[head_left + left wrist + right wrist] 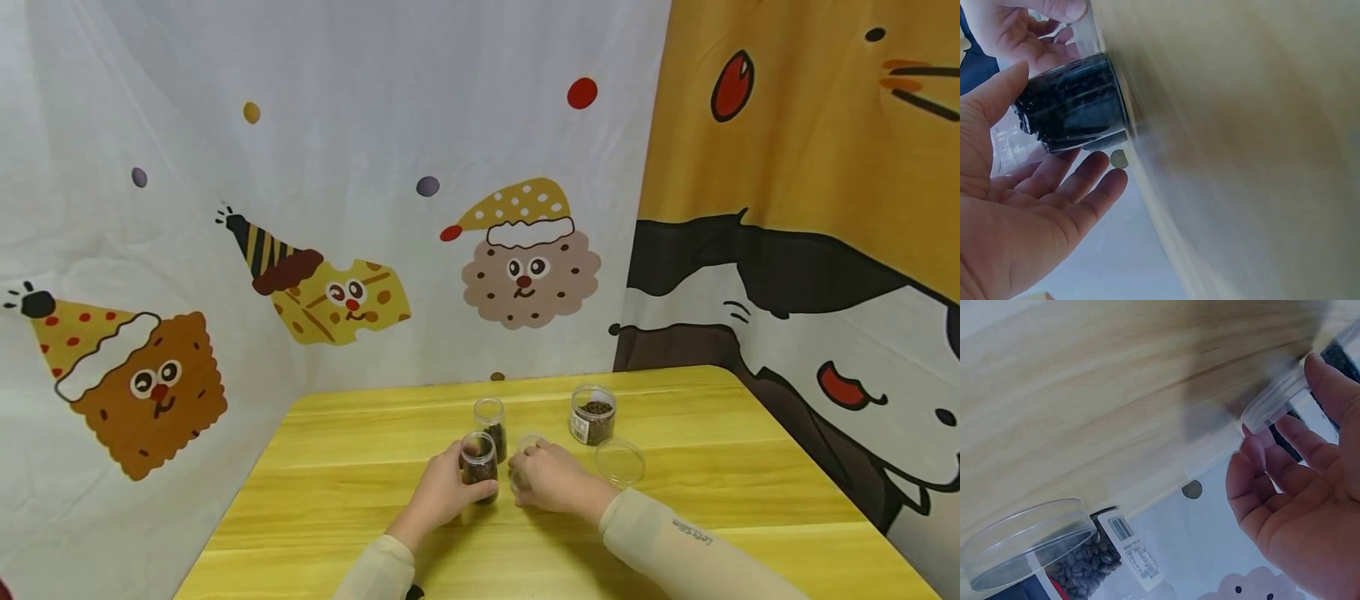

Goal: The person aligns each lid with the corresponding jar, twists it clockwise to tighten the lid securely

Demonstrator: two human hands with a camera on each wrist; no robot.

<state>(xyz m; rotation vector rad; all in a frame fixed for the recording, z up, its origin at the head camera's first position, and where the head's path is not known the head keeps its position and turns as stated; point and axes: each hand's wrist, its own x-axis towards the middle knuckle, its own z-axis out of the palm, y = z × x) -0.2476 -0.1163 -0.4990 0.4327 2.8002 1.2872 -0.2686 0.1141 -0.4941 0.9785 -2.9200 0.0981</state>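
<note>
My left hand [444, 486] grips a small clear jar [480, 473], open at the top and partly filled with dark contents. In the left wrist view, the thumb lies on one side of this jar [1075, 103] and fingers are on the other; its base is at the tabletop. Just behind stands a second small uncapped jar [491, 417], also with dark contents. To the right, my right hand [553, 477] holds a clear round lid [1277, 400] low over the table between thumb and fingers. Whether the lid touches the tabletop, I cannot tell.
A wider clear jar [594, 421] of coffee beans, bearing a barcode label [1132, 547], stands at the back right. In front of it lies a large clear lid [621, 462]. Beyond the yellow wood-grain table [360, 442] hangs a cartoon-printed curtain [375, 100].
</note>
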